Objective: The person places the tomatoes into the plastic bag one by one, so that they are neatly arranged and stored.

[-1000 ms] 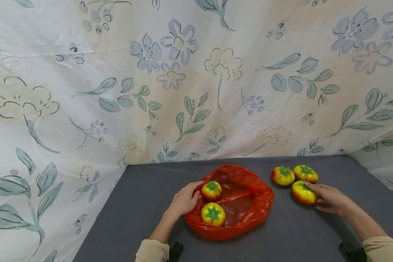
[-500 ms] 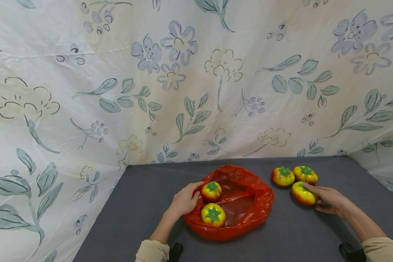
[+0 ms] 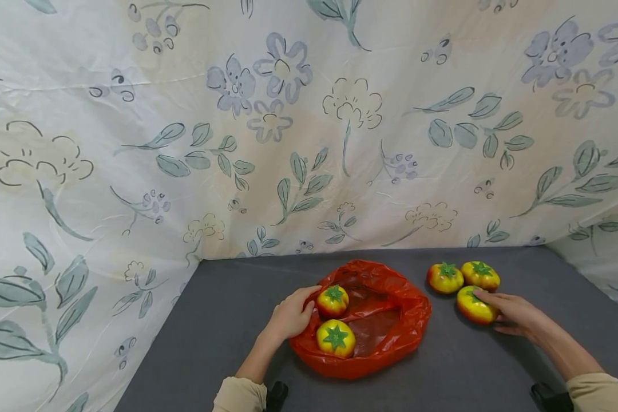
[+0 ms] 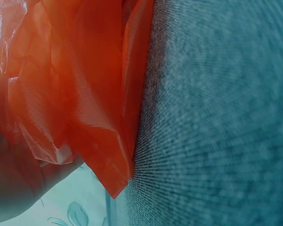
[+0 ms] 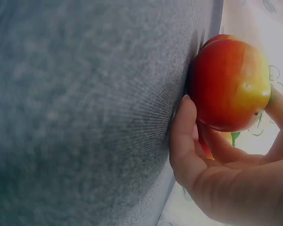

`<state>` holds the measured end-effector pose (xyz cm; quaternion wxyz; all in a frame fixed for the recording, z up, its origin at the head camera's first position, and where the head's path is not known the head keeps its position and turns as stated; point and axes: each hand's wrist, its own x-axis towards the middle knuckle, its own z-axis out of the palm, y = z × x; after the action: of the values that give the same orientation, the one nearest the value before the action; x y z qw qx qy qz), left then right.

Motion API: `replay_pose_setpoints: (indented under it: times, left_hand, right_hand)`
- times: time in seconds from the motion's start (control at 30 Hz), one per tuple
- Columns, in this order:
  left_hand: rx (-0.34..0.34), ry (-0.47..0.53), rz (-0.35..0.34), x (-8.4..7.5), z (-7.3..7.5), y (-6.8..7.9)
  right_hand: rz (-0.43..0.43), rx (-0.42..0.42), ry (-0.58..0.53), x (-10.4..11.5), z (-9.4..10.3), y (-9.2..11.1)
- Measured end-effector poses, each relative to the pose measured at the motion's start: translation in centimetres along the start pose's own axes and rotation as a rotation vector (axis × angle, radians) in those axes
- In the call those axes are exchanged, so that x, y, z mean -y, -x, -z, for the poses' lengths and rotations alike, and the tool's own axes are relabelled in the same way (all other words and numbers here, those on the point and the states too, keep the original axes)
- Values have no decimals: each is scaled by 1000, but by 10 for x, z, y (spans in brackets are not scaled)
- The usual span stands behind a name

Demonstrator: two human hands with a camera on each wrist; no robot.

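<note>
The right hand (image 3: 517, 313) is gripping a fruit (image 3: 475, 307) and now edging it slightly leftward, barely narrowing its gap to the bag (image 3: 355, 366) that the left hand (image 3: 290, 315) is holding.

No readable text, labels, brands, numbers or signs in any view.

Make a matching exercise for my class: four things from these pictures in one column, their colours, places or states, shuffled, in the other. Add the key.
Column 1
1. left hand
2. right hand
3. plastic bag
4. backdrop cloth

Column 2
A. red and open, two fruits inside
B. behind the table, printed with flowers
C. at the left rim of the plastic bag
D. holding a yellow-red fruit

Right pairs: 1-C, 2-D, 3-A, 4-B
</note>
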<state>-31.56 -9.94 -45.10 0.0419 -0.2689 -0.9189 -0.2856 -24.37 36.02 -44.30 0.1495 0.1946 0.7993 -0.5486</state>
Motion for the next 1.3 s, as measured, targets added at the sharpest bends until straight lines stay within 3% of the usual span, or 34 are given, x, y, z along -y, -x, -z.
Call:
replay_pose_setpoints:
  times: [0.33,0.77,1.3]
  left_hand:
    - [-5,3,-2,1,0,-1]
    - [-5,1,-9,3,-1,0]
    - [-14,-8,-25,3,-1,0]
  right_hand:
    - [2,21,-39,3,-5,0]
    - [7,24,-2,2,-7,0]
    - [22,29,-97,1,-5,1]
